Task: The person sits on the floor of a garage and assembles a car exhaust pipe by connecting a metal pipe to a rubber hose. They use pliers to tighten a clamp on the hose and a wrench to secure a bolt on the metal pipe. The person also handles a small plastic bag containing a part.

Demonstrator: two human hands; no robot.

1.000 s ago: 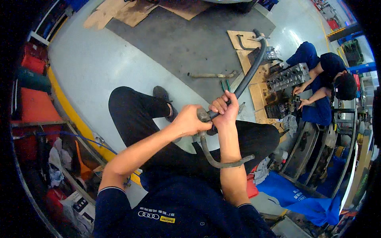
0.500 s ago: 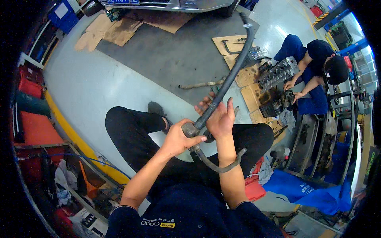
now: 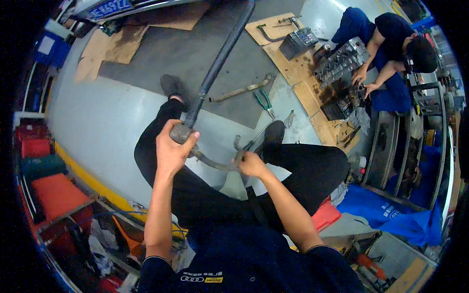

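Note:
My left hand [image 3: 172,150] is wrapped around a grimy grey housing [image 3: 181,133] at the end of a long black hose [image 3: 222,56]. The hose slants up and to the right, away from me. From the housing a thinner curved hose [image 3: 211,161] bends across to my right hand [image 3: 250,164]. My right hand has its fingers closed on the far end of this thin hose, between my knees. Just past the right fingers is a slim dark tool [image 3: 253,142], its kind unclear. Green-handled pliers [image 3: 263,101] lie on the floor ahead, beside a dirty pipe [image 3: 239,90].
At the right a co-worker's hands [image 3: 364,83] handle a part beside an engine cylinder head [image 3: 342,61]. Stained cardboard [image 3: 286,68] beneath carries a black battery [image 3: 299,43]. A metal rack [image 3: 383,156] and blue sheet [image 3: 391,210] are right; red boxes [image 3: 57,195] are left.
Both hands have come apart. My left hand moved left and up with the housing and long hose. My open right hand moved down and closed on the thin hose's end. The view has shifted.

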